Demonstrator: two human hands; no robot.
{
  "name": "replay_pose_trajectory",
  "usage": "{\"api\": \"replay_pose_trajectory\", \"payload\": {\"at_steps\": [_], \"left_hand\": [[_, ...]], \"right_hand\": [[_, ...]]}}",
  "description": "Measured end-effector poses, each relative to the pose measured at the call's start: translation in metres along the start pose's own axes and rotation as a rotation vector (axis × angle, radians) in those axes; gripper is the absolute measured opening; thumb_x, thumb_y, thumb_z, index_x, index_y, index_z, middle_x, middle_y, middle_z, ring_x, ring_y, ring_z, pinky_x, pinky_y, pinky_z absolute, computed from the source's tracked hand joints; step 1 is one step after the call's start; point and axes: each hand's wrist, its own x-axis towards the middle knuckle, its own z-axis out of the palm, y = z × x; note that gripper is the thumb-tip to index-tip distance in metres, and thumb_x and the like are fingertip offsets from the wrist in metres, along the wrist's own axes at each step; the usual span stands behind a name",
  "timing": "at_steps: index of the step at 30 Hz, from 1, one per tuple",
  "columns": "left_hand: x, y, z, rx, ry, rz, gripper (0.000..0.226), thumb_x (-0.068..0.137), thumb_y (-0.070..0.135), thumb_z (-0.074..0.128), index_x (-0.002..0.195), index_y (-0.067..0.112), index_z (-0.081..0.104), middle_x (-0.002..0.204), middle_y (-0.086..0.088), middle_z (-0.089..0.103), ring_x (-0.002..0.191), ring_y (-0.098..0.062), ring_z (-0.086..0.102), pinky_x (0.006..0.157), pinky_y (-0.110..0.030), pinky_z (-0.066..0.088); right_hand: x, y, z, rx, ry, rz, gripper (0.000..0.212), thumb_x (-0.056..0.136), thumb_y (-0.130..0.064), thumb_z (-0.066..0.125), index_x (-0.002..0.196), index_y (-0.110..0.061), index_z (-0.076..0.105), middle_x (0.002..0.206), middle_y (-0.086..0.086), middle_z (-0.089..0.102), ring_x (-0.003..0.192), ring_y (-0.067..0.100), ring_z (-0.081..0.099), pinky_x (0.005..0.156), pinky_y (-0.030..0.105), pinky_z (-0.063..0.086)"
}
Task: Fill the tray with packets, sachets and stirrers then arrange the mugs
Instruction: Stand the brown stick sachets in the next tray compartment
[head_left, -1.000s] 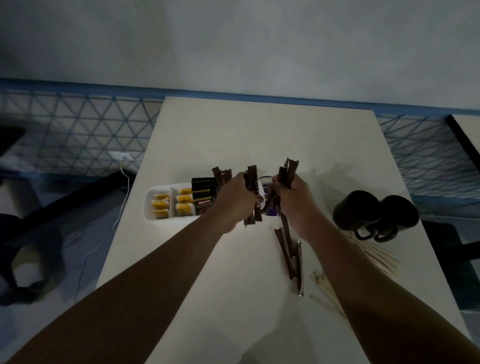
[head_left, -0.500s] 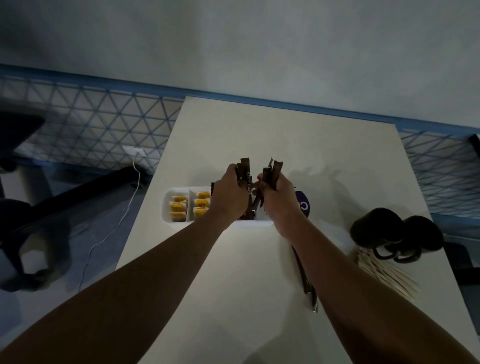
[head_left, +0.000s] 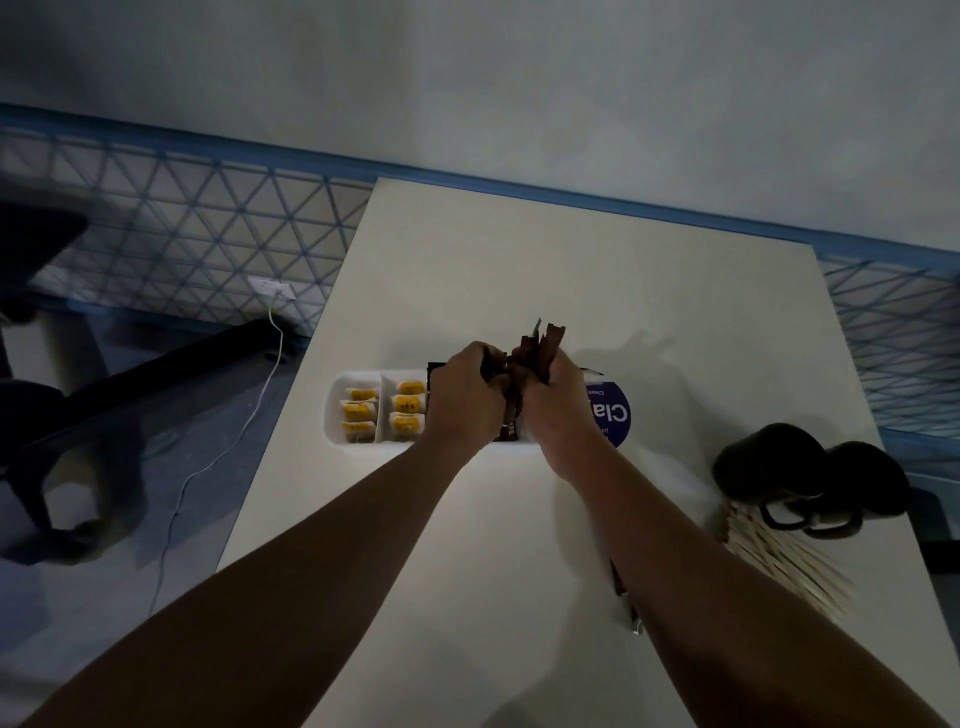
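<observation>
- L hand & R hand: fingers of both are curled tight round one bundle of brown sachets, knuckles nearly touching. Sachet tops fan up past the hands, and one lower end pokes down btwn them.
- The bundle is held over the middle of the white tray, which lies crosswise on the counter. Can't tell if the sachet ends touch the tray floor.
- The tray's 2 left compartments hold yellow tea packets in rows.
- A purple label w/ white lettering sits at the tray's R end, partly hidden by the R hand.
- A few loose sachets lie flat on the counter, mostly under the R forearm.
- At the far R of the counter are 2 dark mugs, side by side, handles toward the person. Pale wooden stirrers lie in a loose heap just in front of them.
- The counter is pale, matt and rectangular, in dim light, w/ soft hand shadows beyond the tray.
- Room: a plain grey-white wall w/ a blue band along its foot, and a blue triangle lattice on either side of the counter.
- A white cable trails from a socket across the floor at L, near a dark chair base.
</observation>
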Motion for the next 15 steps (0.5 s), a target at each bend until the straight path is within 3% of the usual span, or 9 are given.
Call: {"api": "replay_pose_trajectory", "payload": {"at_steps": [4, 10, 15], "left_hand": [[0.002, 0.001, -0.006, 0.081, 0.057, 0.085, 0.020, 0.087, 0.013, 0.065, 0.107, 0.013, 0.069, 0.096, -0.001, 0.072, 0.084, -0.013, 0.063, 0.066, -0.006, 0.037], [0.000, 0.002, -0.017, 0.029, 0.092, 0.131, 0.034, 0.084, 0.001, 0.066, 0.116, 0.012, 0.069, 0.105, -0.002, 0.074, 0.097, -0.009, 0.067, 0.077, 0.007, 0.036], [-0.004, -0.001, -0.020, -0.016, 0.092, 0.122, 0.033, 0.084, 0.000, 0.068, 0.114, 0.013, 0.070, 0.105, -0.001, 0.075, 0.098, -0.008, 0.069, 0.081, 0.004, 0.041]], "right_hand": [[0.002, -0.001, 0.004, -0.017, 0.001, -0.008, 0.025, 0.095, -0.005, 0.052, 0.108, -0.022, 0.064, 0.096, 0.004, 0.071, 0.091, 0.024, 0.071, 0.078, 0.046, 0.061], [-0.001, 0.002, 0.007, -0.107, 0.000, -0.026, 0.022, 0.095, -0.015, 0.054, 0.112, -0.026, 0.064, 0.095, 0.000, 0.072, 0.086, 0.019, 0.072, 0.076, 0.047, 0.062], [-0.007, 0.011, 0.010, -0.187, -0.027, -0.020, 0.025, 0.095, -0.014, 0.055, 0.118, -0.023, 0.063, 0.092, 0.000, 0.073, 0.083, 0.018, 0.072, 0.075, 0.047, 0.062]]}}
